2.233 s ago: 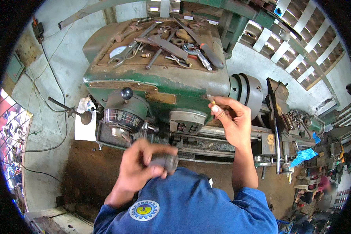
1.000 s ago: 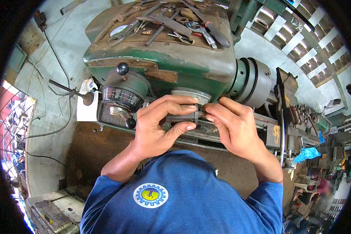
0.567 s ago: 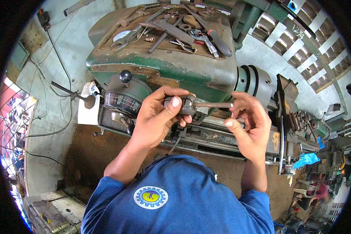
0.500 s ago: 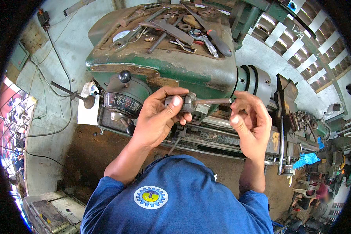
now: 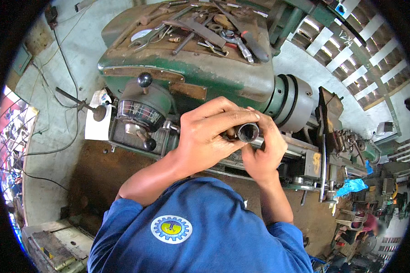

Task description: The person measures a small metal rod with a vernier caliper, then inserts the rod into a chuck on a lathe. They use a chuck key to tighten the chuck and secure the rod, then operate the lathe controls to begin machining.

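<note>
A short grey metal cylinder (image 5: 248,132) is held up in front of the lathe, its round, dark hollow end facing me. My left hand (image 5: 210,131) grips it from the left, fingers stretched over the top and thumb underneath. From the right, my right hand (image 5: 268,143) closes around its far side, with fingertips meeting those of the left. The thin rod that stuck out of this part before is hidden now. Behind the hands stands the green lathe headstock (image 5: 187,68), with its chuck (image 5: 296,102) to the right.
On the headstock top lie a spanner (image 5: 143,43), a screwdriver (image 5: 255,45), a micrometer (image 5: 243,51) and other loose tools. A black-knobbed lever (image 5: 145,80) rises from the speed dial (image 5: 141,111). The carriage (image 5: 330,109) and a blue rag (image 5: 352,186) are at the right.
Both hands have come together. The cylinder has turned from lying sideways, rod to the right, to showing its hollow end. My right hand has moved left onto it.
</note>
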The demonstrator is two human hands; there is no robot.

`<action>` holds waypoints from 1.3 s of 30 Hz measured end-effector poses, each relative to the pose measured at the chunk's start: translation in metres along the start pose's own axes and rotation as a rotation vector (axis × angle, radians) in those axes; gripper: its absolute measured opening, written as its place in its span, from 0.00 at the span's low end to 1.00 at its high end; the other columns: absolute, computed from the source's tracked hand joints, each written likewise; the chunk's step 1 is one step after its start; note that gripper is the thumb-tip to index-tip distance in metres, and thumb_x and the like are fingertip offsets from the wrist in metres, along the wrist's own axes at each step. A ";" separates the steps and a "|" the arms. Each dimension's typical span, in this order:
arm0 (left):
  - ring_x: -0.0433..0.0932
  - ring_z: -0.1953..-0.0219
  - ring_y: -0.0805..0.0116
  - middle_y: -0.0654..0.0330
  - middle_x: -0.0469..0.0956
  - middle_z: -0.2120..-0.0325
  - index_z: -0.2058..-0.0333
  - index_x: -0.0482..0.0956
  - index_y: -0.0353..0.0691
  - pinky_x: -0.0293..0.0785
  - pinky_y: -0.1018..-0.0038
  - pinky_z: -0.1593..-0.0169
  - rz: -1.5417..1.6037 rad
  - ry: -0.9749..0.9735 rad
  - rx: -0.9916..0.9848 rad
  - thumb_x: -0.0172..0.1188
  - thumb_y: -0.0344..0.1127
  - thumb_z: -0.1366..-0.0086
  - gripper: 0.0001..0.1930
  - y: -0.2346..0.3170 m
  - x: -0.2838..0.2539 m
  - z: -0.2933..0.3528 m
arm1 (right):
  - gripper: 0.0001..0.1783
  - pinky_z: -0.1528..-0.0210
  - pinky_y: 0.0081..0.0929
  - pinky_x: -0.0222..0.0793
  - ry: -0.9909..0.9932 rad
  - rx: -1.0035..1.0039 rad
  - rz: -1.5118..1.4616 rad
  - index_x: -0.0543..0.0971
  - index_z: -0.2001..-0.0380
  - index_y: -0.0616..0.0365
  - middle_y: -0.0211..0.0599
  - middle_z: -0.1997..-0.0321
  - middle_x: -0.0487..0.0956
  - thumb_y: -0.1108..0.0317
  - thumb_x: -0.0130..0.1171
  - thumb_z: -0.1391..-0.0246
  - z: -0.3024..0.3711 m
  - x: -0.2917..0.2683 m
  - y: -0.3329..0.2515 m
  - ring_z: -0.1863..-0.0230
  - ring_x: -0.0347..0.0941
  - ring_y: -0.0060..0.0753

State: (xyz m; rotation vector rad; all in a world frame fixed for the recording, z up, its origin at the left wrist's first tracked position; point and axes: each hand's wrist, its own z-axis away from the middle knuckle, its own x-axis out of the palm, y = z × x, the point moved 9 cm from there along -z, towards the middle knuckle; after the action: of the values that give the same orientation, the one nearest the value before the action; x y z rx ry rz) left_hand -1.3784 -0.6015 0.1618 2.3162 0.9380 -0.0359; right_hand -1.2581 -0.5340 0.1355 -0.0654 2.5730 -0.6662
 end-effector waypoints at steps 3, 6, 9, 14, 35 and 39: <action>0.79 0.73 0.75 0.58 0.82 0.67 0.59 0.87 0.40 0.76 0.78 0.71 -0.003 -0.012 0.017 0.79 0.30 0.57 0.22 -0.001 0.009 0.000 | 0.28 0.47 0.37 0.75 0.066 -0.058 0.025 0.76 0.51 0.68 0.52 0.48 0.80 0.83 0.66 0.62 0.003 -0.004 -0.006 0.50 0.79 0.52; 0.78 0.73 0.76 0.59 0.82 0.67 0.58 0.87 0.40 0.75 0.79 0.72 0.051 -0.007 -0.042 0.79 0.31 0.57 0.23 -0.011 0.012 -0.003 | 0.29 0.47 0.39 0.75 0.075 -0.043 0.099 0.76 0.51 0.68 0.51 0.48 0.80 0.82 0.66 0.63 0.004 -0.003 0.000 0.50 0.79 0.53; 0.79 0.72 0.73 0.58 0.82 0.65 0.56 0.86 0.40 0.77 0.77 0.69 0.032 -0.057 -0.100 0.78 0.29 0.59 0.25 -0.023 0.019 -0.009 | 0.30 0.47 0.39 0.75 0.084 -0.041 0.152 0.75 0.49 0.67 0.52 0.50 0.80 0.83 0.64 0.62 -0.002 -0.002 0.011 0.50 0.79 0.54; 0.82 0.66 0.67 0.55 0.82 0.60 0.54 0.84 0.38 0.79 0.74 0.63 0.226 0.095 -0.134 0.79 0.35 0.55 0.26 -0.049 0.011 -0.024 | 0.24 0.57 0.34 0.77 0.141 0.166 -0.001 0.74 0.51 0.68 0.50 0.60 0.82 0.74 0.69 0.51 -0.038 -0.010 0.053 0.60 0.83 0.43; 0.80 0.57 0.71 0.55 0.81 0.59 0.55 0.81 0.32 0.77 0.74 0.54 0.088 -0.047 -0.291 0.68 0.27 0.39 0.13 -0.075 -0.001 -0.022 | 0.22 0.56 0.29 0.77 0.142 -0.116 0.172 0.79 0.54 0.64 0.45 0.58 0.84 0.71 0.73 0.53 -0.082 -0.034 0.008 0.59 0.82 0.39; 0.81 0.52 0.58 0.50 0.80 0.53 0.52 0.80 0.33 0.78 0.67 0.50 0.035 -0.013 -0.033 0.63 0.22 0.40 0.16 -0.046 0.000 -0.029 | 0.23 0.51 0.29 0.76 0.075 -0.194 0.172 0.81 0.56 0.64 0.44 0.55 0.84 0.72 0.76 0.58 -0.065 -0.025 -0.020 0.54 0.83 0.37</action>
State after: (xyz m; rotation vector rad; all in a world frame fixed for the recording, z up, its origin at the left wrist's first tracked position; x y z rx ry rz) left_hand -1.4135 -0.5602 0.1602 2.2991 0.8845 -0.0212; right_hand -1.2671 -0.5188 0.2056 0.1186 2.6703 -0.3614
